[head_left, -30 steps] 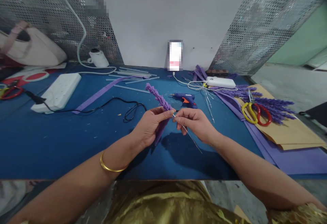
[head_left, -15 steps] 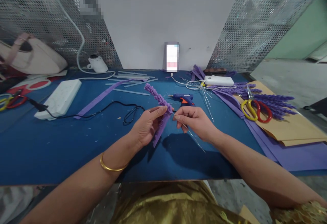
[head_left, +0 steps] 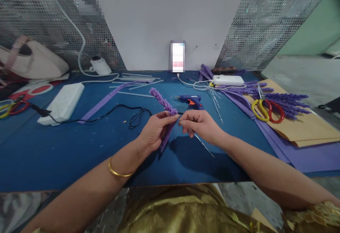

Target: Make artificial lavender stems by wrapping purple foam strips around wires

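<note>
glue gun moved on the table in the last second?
No. The glue gun keeps its spot beside the wire bundle and power bank; only the camera shifted.

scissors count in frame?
2, maybe more. One yellow-and-red pair lies on the brown paper at the right. Another pair sits at the far left table edge, partly cut off; red handles behind it may be a third.

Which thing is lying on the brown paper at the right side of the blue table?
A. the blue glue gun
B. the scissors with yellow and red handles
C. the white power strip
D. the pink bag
B: the scissors rest on the brown paper, beside a pile of purple flower spikes.
</note>
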The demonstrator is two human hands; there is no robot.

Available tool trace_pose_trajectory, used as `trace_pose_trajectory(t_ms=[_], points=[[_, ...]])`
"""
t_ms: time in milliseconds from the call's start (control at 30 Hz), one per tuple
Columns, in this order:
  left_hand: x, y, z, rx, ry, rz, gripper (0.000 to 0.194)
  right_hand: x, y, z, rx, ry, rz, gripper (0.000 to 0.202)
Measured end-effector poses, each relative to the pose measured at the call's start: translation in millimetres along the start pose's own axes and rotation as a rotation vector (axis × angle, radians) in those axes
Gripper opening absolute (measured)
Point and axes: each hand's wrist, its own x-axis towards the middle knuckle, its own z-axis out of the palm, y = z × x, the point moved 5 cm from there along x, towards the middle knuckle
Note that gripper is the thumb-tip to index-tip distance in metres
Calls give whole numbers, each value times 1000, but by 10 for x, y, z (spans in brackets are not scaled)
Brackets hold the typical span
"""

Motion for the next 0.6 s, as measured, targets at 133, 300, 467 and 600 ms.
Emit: trace_pose_trajectory(t_ms=[133, 300, 467, 600], points=[[4, -5, -6, 7, -18, 7, 33, 15, -6, -41, -10, 27, -15, 18], [3, 23, 14, 24, -59, 19, 35, 18, -9, -74, -27, 39, -15, 17], [28, -14, 0, 20, -4, -7, 32, 18, 6, -37, -66, 17, -23, 16], [44, -1, -31, 70, -17, 6, 31, 26, 8, -54, -90, 27, -21, 16]])
